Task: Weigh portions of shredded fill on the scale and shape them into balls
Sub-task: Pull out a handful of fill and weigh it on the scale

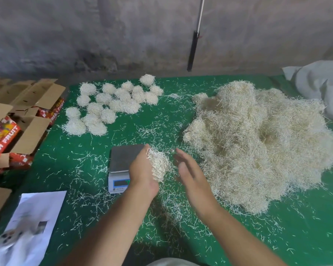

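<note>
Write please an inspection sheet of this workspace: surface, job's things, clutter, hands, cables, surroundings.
Surface: green mat, strewn with loose shreds.
Job's things: scale near centre, pan bare, display partly hidden by the left hand; big fill pile on the right; finished balls grouped far left.
Clutter: printed sheet near left; grey cloth far right.
Hands: left hand cups a fill portion beside the scale; right hand open with straight fingers, close to the portion, blurred, contact unclear.
Cables: nothing seen.
Surroundings: open cartons left of the table; grey wall behind; black and white rod against it.
</note>
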Demonstrator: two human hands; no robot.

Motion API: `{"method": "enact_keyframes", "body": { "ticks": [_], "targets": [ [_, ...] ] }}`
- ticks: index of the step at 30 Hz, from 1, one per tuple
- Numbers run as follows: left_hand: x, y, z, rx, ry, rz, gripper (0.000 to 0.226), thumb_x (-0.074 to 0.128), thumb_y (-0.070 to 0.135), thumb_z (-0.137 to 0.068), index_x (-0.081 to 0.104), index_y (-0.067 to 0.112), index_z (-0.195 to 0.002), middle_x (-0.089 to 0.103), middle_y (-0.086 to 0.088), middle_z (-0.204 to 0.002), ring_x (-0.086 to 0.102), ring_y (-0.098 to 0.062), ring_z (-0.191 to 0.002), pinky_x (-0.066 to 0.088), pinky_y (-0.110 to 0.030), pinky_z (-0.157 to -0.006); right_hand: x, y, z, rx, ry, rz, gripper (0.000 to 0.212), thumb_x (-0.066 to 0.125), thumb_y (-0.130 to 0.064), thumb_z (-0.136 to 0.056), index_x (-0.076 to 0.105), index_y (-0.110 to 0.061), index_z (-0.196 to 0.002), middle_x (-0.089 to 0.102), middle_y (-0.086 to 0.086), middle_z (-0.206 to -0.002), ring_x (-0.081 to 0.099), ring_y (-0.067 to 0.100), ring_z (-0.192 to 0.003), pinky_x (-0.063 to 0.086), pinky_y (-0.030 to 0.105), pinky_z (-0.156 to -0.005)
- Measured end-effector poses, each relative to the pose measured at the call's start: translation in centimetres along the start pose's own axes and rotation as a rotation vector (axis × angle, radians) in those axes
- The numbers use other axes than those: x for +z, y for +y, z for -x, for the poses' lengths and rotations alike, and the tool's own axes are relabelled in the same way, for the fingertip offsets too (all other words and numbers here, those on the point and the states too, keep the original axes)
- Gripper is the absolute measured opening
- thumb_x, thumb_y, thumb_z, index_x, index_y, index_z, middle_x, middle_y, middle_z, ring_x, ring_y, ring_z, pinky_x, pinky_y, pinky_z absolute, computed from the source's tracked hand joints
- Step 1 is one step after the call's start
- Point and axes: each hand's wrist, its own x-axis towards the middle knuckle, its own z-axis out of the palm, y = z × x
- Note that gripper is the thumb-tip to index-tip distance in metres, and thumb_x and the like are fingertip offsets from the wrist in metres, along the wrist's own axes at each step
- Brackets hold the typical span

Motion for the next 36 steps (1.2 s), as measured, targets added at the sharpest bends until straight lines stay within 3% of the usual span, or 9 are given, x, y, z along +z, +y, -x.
{"method": "enact_keyframes", "body": {
  "ticks": [6, 11, 15, 20, 25, 28, 30, 33, 36],
  "targets": [
    [1.3, 1.0, 2.4, 0.173, -0.162, 0.026, 0.061, 0.081, 0.060, -0.066, 0.074, 0.032, -0.119, 0.066, -0.007, -0.137, 0.059, -0.037, -0.128, 0.042, -0.063, -0.110, 1.7, 1.2, -0.3, 0.621, -0.255, -1.054, 0.094, 0.047, -0.088, -0.089, 0.041, -0.018, -0.153, 0.057, 0.026, -0.149, 0.059, 0.043, -0.135, 0.041, 0.066, -0.117],
    [0.2, -0.8, 3.5, 0.527, -0.294, -0.372, 0.011, 0.064, 0.034, -0.089, 0.070, 0.028, -0.095, 0.071, 0.011, -0.091, 0.067, -0.006, -0.088, 0.049, -0.037, -0.079, 1.9, -1.9, -1.0, 0.455, -0.136, -1.041, 0.088, 0.040, -0.076, -0.101, 0.047, -0.009, -0.158, 0.045, 0.025, -0.161, 0.043, 0.035, -0.151, 0.024, 0.056, -0.130],
    [-1.3, -3.3, 3.0, 0.890, -0.143, -0.781, 0.021, 0.049, 0.024, -0.088, 0.060, 0.038, -0.099, 0.051, 0.022, -0.124, 0.048, 0.000, -0.124, 0.039, -0.039, -0.104, 2.5, -3.7, -1.0, 0.393, 0.034, -0.775, 0.059, 0.048, -0.072, -0.100, 0.077, -0.027, -0.123, 0.068, 0.008, -0.142, 0.058, 0.025, -0.139, 0.036, 0.054, -0.121],
    [-1.7, -4.1, 2.5, 0.690, -0.010, -0.600, 0.038, 0.042, 0.041, -0.092, 0.048, 0.038, -0.129, 0.042, 0.012, -0.141, 0.042, -0.009, -0.131, 0.038, -0.040, -0.107, 5.6, -3.0, -0.1, 0.286, 0.131, -0.417, 0.059, 0.046, -0.060, -0.107, 0.076, -0.010, -0.109, 0.079, 0.016, -0.111, 0.075, 0.029, -0.110, 0.054, 0.058, -0.104],
    [-2.8, -3.7, 3.5, 0.195, -0.207, -0.212, 0.046, 0.053, 0.074, -0.085, 0.066, 0.052, -0.122, 0.062, 0.038, -0.118, 0.055, 0.022, -0.107, 0.037, -0.028, -0.093, 5.2, -3.1, -1.8, 0.426, 0.151, -0.640, 0.063, 0.064, -0.064, -0.095, 0.058, -0.029, -0.148, 0.053, -0.002, -0.157, 0.043, 0.026, -0.150, 0.037, 0.058, -0.119],
    [-5.3, -2.1, 0.7, -0.122, -0.206, -0.120, 0.056, 0.045, 0.071, -0.096, 0.077, 0.029, -0.116, 0.074, 0.010, -0.117, 0.068, -0.009, -0.093, 0.043, -0.043, -0.093, 5.5, -3.3, -2.6, 0.517, 0.097, -0.662, 0.034, 0.069, -0.056, -0.094, 0.076, -0.023, -0.104, 0.074, 0.004, -0.099, 0.072, 0.021, -0.093, 0.059, 0.036, -0.068],
    [-7.3, -1.3, -0.8, -0.350, -0.220, -0.003, 0.064, 0.039, 0.064, -0.104, 0.075, 0.013, -0.117, 0.076, -0.011, -0.118, 0.073, -0.028, -0.093, 0.052, -0.050, -0.095, 6.6, -3.6, -2.7, 0.588, -0.016, -0.742, 0.041, 0.067, -0.049, -0.098, 0.065, -0.021, -0.068, 0.057, 0.001, -0.060, 0.058, 0.018, -0.050, 0.043, 0.024, -0.042],
    [-10.3, -0.5, -2.5, -0.478, -0.286, 0.108, 0.065, 0.038, 0.062, -0.105, 0.074, 0.011, -0.122, 0.072, -0.020, -0.127, 0.068, -0.040, -0.118, 0.045, -0.061, -0.108, 8.8, -3.9, -3.5, 0.610, -0.231, -0.902, 0.047, 0.063, -0.045, -0.099, 0.054, -0.020, -0.061, 0.047, -0.002, -0.052, 0.047, 0.015, -0.043, 0.020, 0.019, -0.043],
    [-12.6, 0.5, -3.5, -0.530, -0.394, 0.229, 0.066, 0.035, 0.058, -0.108, 0.078, 0.010, -0.117, 0.069, -0.021, -0.132, 0.071, -0.037, -0.110, 0.051, -0.058, -0.099, 10.7, -4.6, -3.9, 0.586, -0.317, -0.876, 0.038, 0.061, -0.043, -0.102, 0.059, -0.019, -0.073, 0.052, -0.001, -0.059, 0.051, 0.016, -0.047, 0.028, 0.022, -0.045]
  ]
}}
